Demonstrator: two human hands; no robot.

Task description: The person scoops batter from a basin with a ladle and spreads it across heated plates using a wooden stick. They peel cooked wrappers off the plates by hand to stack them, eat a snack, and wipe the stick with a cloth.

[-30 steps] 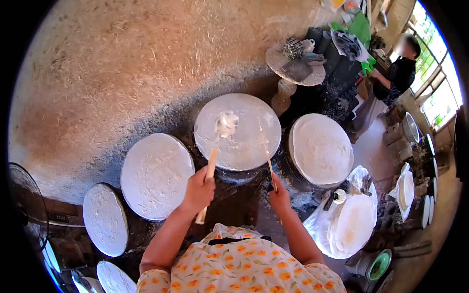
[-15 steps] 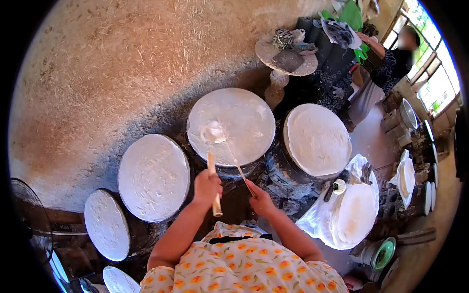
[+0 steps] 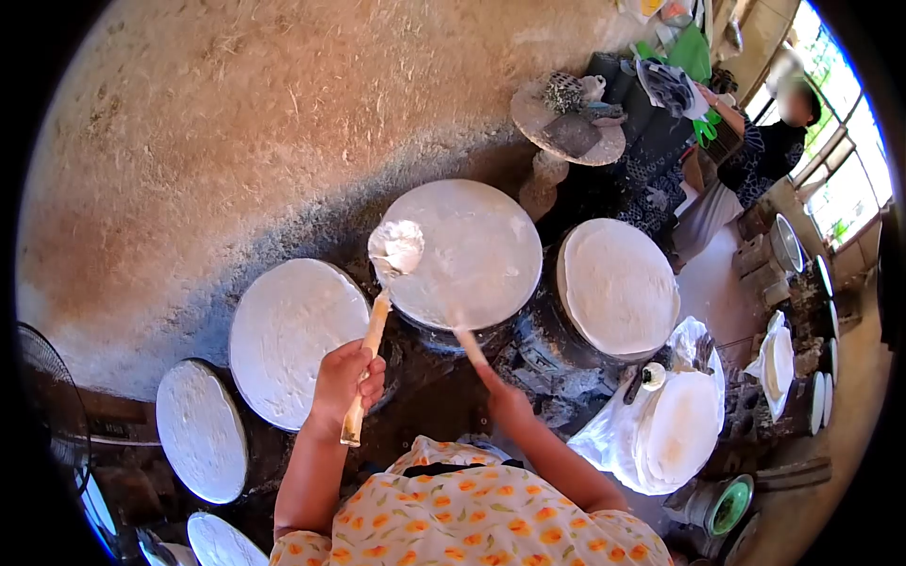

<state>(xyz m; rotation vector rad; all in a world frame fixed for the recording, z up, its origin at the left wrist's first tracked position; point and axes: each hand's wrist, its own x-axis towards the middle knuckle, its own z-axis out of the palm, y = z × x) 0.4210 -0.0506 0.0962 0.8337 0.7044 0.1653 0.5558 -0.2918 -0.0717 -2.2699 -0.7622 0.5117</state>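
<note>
My left hand (image 3: 347, 382) is closed around a wooden stick (image 3: 377, 321). A lump of white dough or batter (image 3: 396, 247) is at the stick's far end, over the left rim of the middle round griddle. This griddle (image 3: 472, 255) has a smooth, pale white top. My right hand (image 3: 507, 401) is closed on a thin wooden-handled spatula (image 3: 470, 342), smeared by motion, with its tip at the griddle's near edge. I cannot tell whether the tip touches the surface.
White-topped round griddles (image 3: 298, 344) stand left and right of the middle one. At right, stacked white sheets (image 3: 681, 424) lie on plastic. A small round table (image 3: 566, 127) holds cloths near the wall. A fan (image 3: 52, 406) is at far left. Another person (image 3: 769, 146) stands near the window.
My left hand has moved left, and the white lump has shifted to the griddle's left rim. The spatula in my right hand has moved and is now blurred.
</note>
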